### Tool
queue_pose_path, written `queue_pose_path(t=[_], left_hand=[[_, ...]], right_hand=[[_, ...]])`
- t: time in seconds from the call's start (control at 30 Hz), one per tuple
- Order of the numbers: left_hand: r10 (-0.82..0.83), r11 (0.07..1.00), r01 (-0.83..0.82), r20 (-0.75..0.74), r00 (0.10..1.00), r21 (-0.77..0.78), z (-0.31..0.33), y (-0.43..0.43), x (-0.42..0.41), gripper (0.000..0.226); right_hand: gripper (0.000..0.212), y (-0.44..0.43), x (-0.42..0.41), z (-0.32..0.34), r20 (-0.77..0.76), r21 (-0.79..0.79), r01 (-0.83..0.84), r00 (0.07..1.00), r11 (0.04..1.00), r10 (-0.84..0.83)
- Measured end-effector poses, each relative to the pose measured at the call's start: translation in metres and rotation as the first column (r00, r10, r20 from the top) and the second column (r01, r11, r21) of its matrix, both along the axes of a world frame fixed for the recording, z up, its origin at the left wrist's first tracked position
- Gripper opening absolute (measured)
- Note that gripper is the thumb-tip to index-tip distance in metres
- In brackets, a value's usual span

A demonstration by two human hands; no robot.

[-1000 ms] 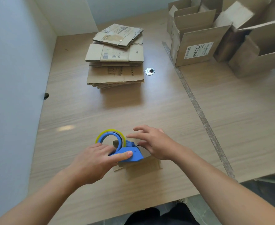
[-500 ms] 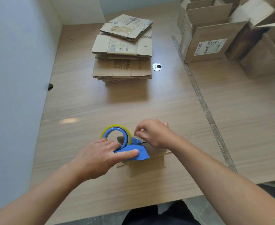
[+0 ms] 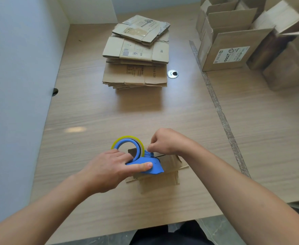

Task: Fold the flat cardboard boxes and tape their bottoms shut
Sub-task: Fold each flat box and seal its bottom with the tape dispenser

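Observation:
A small folded cardboard box (image 3: 170,167) stands bottom-up near the table's front edge. On top of it sits a blue tape dispenser (image 3: 148,167) carrying a yellowish tape roll (image 3: 127,141). My left hand (image 3: 109,170) grips the dispenser's handle, thumb along its side. My right hand (image 3: 166,142) is at the dispenser's front end with fingers curled, pinching at the tape's end; the tape itself is too clear to see. A stack of flat cardboard boxes (image 3: 136,55) lies further back in the middle of the table.
Several assembled open boxes (image 3: 233,45) stand at the back right. A round metal grommet (image 3: 172,74) sits beside the flat stack. A taped seam (image 3: 215,103) runs across the wooden table (image 3: 85,106). A pale wall borders the left side.
My right hand went from open fingers beside the dispenser to curled fingers pinching at its front end. My left hand kept its grip on the dispenser.

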State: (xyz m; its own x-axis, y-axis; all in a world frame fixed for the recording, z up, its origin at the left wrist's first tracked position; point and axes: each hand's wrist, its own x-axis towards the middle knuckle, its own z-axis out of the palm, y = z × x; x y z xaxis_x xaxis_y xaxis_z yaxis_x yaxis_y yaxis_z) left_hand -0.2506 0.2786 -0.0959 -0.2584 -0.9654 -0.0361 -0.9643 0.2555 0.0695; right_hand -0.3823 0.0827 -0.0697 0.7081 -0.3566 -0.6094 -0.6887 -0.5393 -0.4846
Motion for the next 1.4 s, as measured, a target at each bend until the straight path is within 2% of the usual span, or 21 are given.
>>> queue_pose_path(t=[0.17, 0.33, 0.57, 0.63, 0.77, 0.87, 0.97, 1.1, 1.13, 1.23, 1.3, 1.4], left_hand=[[0.028, 0.999, -0.028, -0.006, 1.000, 0.040, 0.000, 0.000, -0.001, 0.095], [0.051, 0.998, -0.051, -0.008, 0.999, 0.029, 0.002, -0.004, -0.001, 0.090], [0.073, 0.997, -0.073, 0.028, 0.997, 0.029, 0.005, -0.006, -0.003, 0.083], [0.078, 0.997, -0.079, 0.039, 0.996, 0.016, 0.007, -0.007, -0.004, 0.080], [0.095, 0.995, -0.095, 0.047, 0.994, 0.003, 0.011, -0.009, -0.005, 0.079], [0.116, 0.993, -0.115, 0.086, 0.990, -0.015, 0.015, -0.009, -0.007, 0.079], [0.115, 0.993, -0.114, 0.093, 0.989, -0.015, 0.016, -0.010, -0.007, 0.081], [0.110, 0.994, -0.109, 0.093, 0.990, -0.019, 0.017, -0.011, -0.008, 0.084], [0.108, 0.994, -0.107, 0.090, 0.990, -0.016, 0.017, -0.011, -0.007, 0.085], [0.104, 0.994, -0.103, 0.090, 0.990, -0.025, 0.015, -0.011, -0.006, 0.100], [0.104, 0.995, -0.104, 0.088, 0.991, -0.011, 0.015, -0.011, -0.006, 0.112], [0.092, 0.996, -0.091, 0.085, 0.992, -0.008, 0.016, -0.010, -0.006, 0.092]], right_hand=[[0.020, 0.012, 0.012, -0.003, -0.005, -0.053, 0.073, 0.997, 0.996, -0.073], [0.019, 0.023, 0.015, 0.003, -0.037, -0.193, -0.011, 0.999, 0.981, 0.004], [0.015, 0.026, 0.012, 0.015, -0.071, -0.226, -0.066, 0.996, 0.972, 0.051], [0.017, 0.024, 0.013, 0.021, -0.051, -0.279, -0.080, 0.996, 0.957, 0.068], [0.023, 0.018, 0.012, 0.033, -0.069, -0.369, -0.232, 0.972, 0.900, 0.223], [0.036, 0.012, 0.001, 0.033, -0.108, -0.367, -0.340, 0.940, 0.866, 0.323], [0.042, 0.005, -0.007, 0.021, -0.061, -0.310, -0.313, 0.949, 0.897, 0.310], [0.014, 0.001, -0.012, 0.012, 0.081, -0.227, -0.201, 0.971, 0.953, 0.224], [0.013, -0.001, -0.012, 0.012, 0.101, -0.213, -0.193, 0.971, 0.958, 0.218], [0.026, -0.009, -0.011, 0.010, 0.130, -0.137, -0.128, 0.981, 0.982, 0.146], [0.047, -0.013, -0.010, 0.003, 0.082, -0.091, -0.129, 0.987, 0.987, 0.136], [0.075, -0.011, -0.005, -0.009, 0.128, -0.080, -0.112, 0.984, 0.990, 0.122]])
